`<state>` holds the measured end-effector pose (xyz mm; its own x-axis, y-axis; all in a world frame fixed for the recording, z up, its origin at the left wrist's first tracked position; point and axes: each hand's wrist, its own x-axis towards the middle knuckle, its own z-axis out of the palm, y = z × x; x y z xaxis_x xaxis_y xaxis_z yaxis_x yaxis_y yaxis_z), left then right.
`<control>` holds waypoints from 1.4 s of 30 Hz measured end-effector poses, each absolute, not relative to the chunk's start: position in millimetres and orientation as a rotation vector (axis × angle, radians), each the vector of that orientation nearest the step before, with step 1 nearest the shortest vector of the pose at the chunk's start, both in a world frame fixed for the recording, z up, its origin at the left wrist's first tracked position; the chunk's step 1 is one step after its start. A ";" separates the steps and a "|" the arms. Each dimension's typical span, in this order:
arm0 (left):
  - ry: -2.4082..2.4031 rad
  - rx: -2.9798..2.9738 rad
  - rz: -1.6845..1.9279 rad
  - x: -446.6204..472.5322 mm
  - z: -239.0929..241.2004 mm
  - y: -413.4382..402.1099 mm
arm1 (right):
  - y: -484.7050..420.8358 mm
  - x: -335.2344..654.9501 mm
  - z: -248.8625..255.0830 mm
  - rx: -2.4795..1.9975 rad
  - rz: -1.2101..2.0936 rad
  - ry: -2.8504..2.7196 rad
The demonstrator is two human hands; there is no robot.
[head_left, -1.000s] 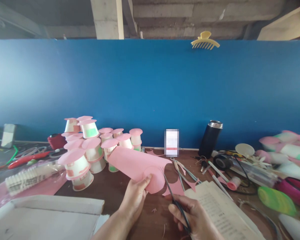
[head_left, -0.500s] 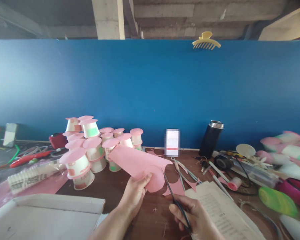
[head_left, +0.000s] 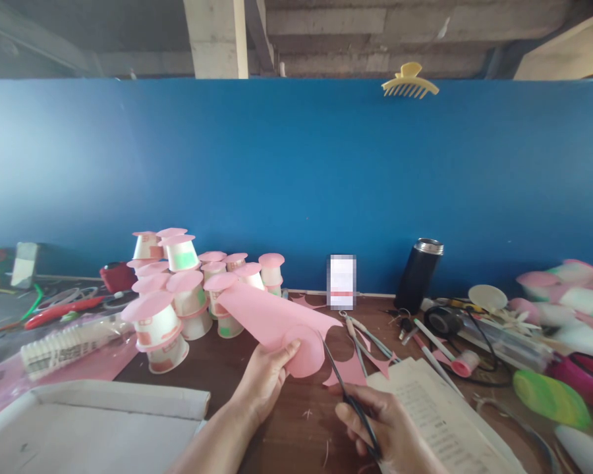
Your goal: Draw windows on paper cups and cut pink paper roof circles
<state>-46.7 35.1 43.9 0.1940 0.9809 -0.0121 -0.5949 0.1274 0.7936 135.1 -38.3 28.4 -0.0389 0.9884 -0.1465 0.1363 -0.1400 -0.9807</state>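
Note:
My left hand (head_left: 267,378) pinches a pink paper sheet (head_left: 271,316) by its near edge and holds it above the brown table (head_left: 217,372). A round shape is partly cut out at the sheet's lower right. My right hand (head_left: 383,424) grips black scissors (head_left: 343,388), whose blades reach into the paper at the edge of the round shape. Pink offcuts (head_left: 350,372) lie on the table just beyond the blades.
Several upturned paper cups topped with pink discs (head_left: 178,296) stand at the left. A white cardboard box (head_left: 89,424) sits front left. An open booklet (head_left: 439,421) lies under my right wrist. A black flask (head_left: 418,273), tape roll (head_left: 442,320), pens and tweezers crowd the right. A blue partition (head_left: 296,178) stands behind.
The view has shifted slightly. Both hands, the paper and the scissors keep nearly the same pose.

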 end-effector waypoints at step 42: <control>0.641 0.865 1.120 -53.6 35.9 40.0 | -34.2 136.5 38.3 -1.429 1.373 -1.285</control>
<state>-53.6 40.0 35.9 0.3219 0.9466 -0.0179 -0.4954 0.1846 0.8488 136.5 -34.2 38.3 -0.0850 0.9719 -0.2195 0.1546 -0.2048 -0.9665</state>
